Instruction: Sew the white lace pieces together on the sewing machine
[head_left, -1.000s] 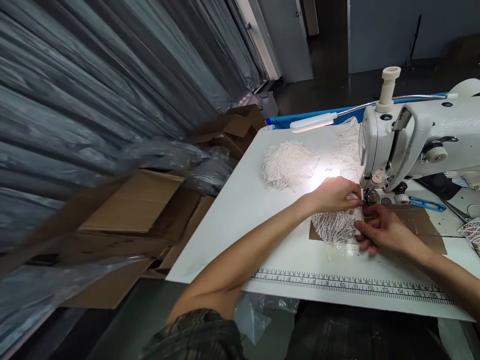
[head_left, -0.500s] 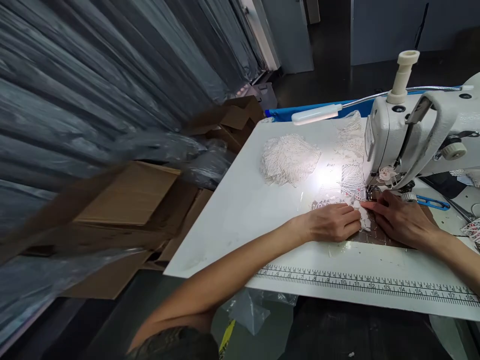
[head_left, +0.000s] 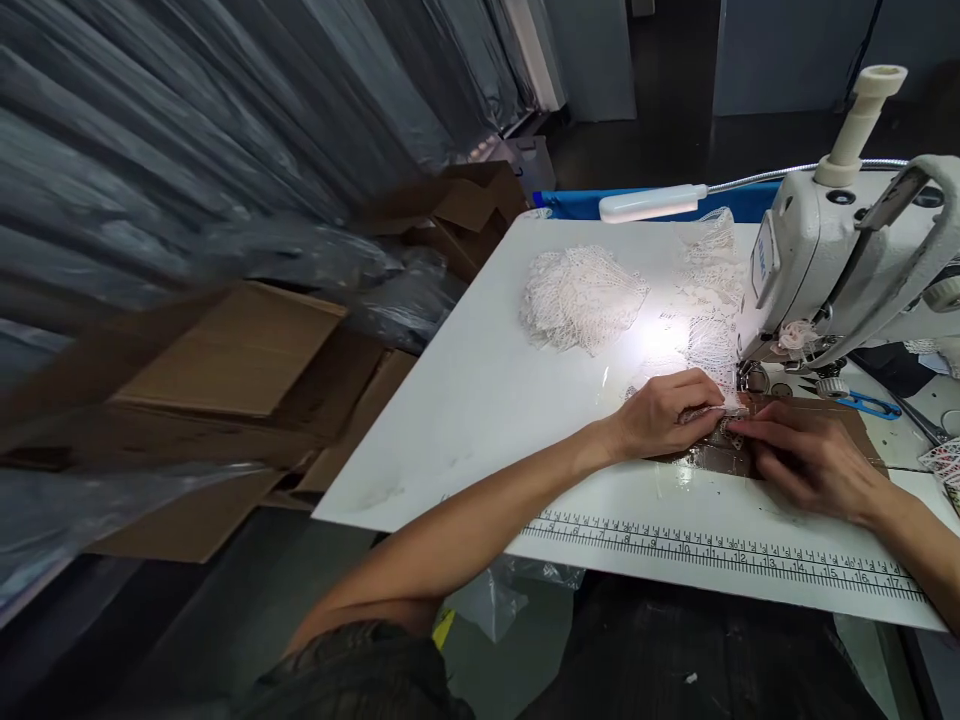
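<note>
White lace fabric (head_left: 712, 345) runs from the back of the table to the needle area of the sewing machine (head_left: 795, 260). My left hand (head_left: 667, 412) is closed on the near part of this lace, fingertips pinching its folded edge just in front of the presser foot (head_left: 742, 375). Close beside it, my right hand (head_left: 814, 455) has its index finger pressed against the same edge, the other fingers curled below. Its fingertips meet those of the left hand, and the lace between them is mostly covered. A brown taped sheet (head_left: 697, 458) lies under both hands.
A pile of white lace pieces (head_left: 581, 298) lies left of the machine. A lamp (head_left: 652, 203) shines on the table from behind. Blue thread snips (head_left: 870, 404) and scissors (head_left: 922, 425) sit at the right. A printed ruler (head_left: 712, 555) follows the front edge; cardboard boxes (head_left: 225, 350) stand left.
My left hand has risen from lying over the lace to pinching its edge. My right hand has drawn back slightly from the presser foot toward me. The view has shifted a little.
</note>
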